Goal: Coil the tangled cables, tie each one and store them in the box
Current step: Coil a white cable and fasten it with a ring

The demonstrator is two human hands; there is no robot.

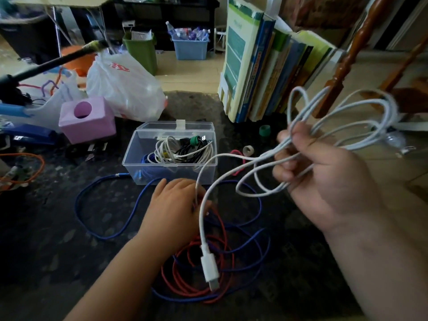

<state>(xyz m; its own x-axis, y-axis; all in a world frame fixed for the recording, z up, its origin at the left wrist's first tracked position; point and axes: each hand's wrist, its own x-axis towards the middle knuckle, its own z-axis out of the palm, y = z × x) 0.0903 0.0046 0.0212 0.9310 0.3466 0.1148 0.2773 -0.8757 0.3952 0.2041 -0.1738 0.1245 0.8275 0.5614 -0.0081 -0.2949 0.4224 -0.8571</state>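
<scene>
**White cable part-coiled; blue and red cables still loose**

Several loose loops of the white cable (335, 126) are gathered in the right hand (324, 172), whose fingers are curled round the bundle, held up well above the surface. One strand runs down and leftward from that hand to the left hand (176, 205), where it appears to be pinched between fingertips; the grip itself is partly hidden. The white plug (209, 268) hangs free below the left hand.

The clear plastic box (132, 156) stands open just beyond the left hand. Bundled cables, white and black, are already seen inside, with some blue beneath. Judged done: a few cables stored. Judged left: the white cable is coiled only roughly and no tie is seen on it.

Under and around the left hand a blue cable (92, 230) and a red cable (185, 274) lie tangled together, neither coiled nor tied. A green tape roll (264, 130) and a small tie loop (248, 149) lie beyond the right hand.

The surface is a dark mottled table top (46, 251). Upright books (254, 70) stand beyond the right hand; a pink holder (88, 119) and a white plastic bag (125, 86) lie far to the left. Bins are seen on the floor behind.
</scene>
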